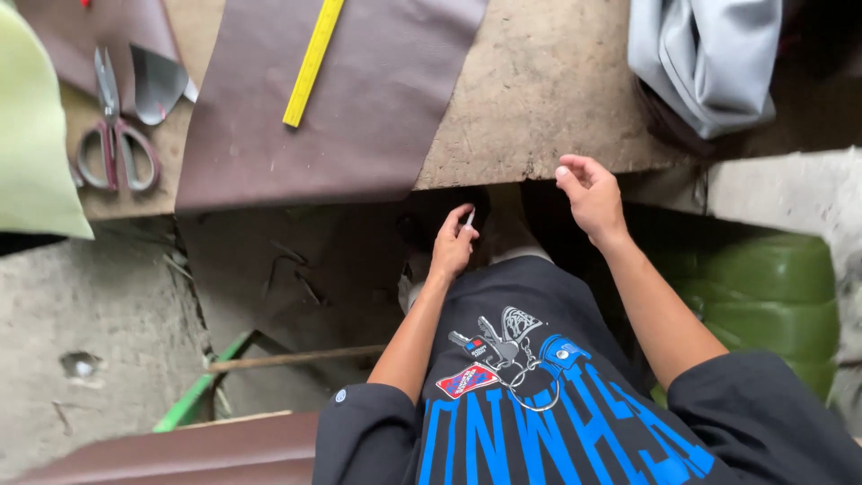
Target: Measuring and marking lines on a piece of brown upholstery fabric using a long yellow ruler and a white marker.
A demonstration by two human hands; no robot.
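My left hand [453,241] is below the front edge of the workbench [539,81], fingers pinched on a small white stick-like piece [470,218]. My right hand [590,195] hovers at the bench edge with fingers loosely curled and nothing in it. A brown leather sheet [359,108] lies on the bench to the left of both hands and hangs over the edge. A yellow ruler [312,61] rests on that sheet.
Scissors with red handles [112,135] and a metal blade tool [157,83] lie at the bench's left. A grey cloth bundle [709,54] sits top right. A green container [772,301] stands at the right; a pale green cushion [31,135] lies far left.
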